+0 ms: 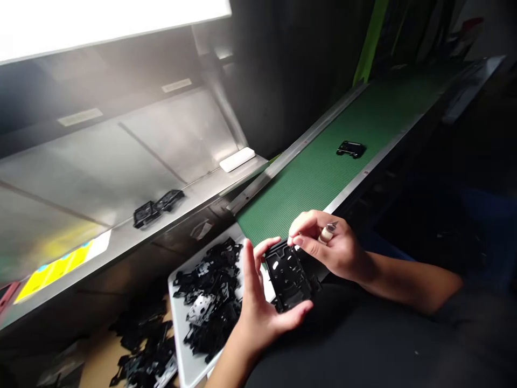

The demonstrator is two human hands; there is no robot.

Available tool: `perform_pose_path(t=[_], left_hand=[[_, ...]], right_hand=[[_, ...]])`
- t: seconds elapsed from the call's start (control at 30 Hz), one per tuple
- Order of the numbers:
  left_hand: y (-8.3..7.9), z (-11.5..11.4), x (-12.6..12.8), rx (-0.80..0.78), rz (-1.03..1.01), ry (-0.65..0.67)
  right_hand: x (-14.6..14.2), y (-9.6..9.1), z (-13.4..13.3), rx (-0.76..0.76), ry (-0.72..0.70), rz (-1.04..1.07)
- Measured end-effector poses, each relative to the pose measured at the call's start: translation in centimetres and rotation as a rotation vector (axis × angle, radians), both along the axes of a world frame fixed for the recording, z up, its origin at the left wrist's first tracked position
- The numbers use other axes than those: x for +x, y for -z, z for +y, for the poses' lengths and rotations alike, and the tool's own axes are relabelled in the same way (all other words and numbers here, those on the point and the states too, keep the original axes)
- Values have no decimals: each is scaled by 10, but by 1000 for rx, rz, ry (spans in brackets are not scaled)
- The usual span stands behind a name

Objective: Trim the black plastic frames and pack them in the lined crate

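Observation:
My left hand [258,307] cradles a flat black plastic moulded part [287,276], its fingers curled around the part's near edge. My right hand [329,245] pinches the part's upper edge between thumb and forefinger. A small metal blade [331,227] sticks out from a wrapped finger of that hand. Just left of my hands, a white tray [177,307] holds a heap of similar black parts [210,296]. Another black part [351,149] lies alone on the green conveyor belt [323,183], beyond my hands.
A steel shelf [121,215] runs along the belt's left side, carrying a joined pair of black parts [158,208] and a white block [237,159]. Below, a cardboard surface [97,361] has more black parts. A metal rail [294,151] edges the belt.

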State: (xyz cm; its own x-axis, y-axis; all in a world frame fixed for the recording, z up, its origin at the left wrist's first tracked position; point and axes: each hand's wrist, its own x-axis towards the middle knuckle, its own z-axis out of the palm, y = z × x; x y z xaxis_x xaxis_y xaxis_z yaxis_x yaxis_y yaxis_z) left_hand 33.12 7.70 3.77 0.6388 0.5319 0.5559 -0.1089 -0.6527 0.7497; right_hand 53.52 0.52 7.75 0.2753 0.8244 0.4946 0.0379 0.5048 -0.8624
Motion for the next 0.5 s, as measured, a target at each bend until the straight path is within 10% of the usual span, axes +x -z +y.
perform_pose_path(t=[0.5], left_hand=[[1, -1, -112, -53, -23, -98]], right_hand=[[-110, 1, 23, -64, -74, -43]])
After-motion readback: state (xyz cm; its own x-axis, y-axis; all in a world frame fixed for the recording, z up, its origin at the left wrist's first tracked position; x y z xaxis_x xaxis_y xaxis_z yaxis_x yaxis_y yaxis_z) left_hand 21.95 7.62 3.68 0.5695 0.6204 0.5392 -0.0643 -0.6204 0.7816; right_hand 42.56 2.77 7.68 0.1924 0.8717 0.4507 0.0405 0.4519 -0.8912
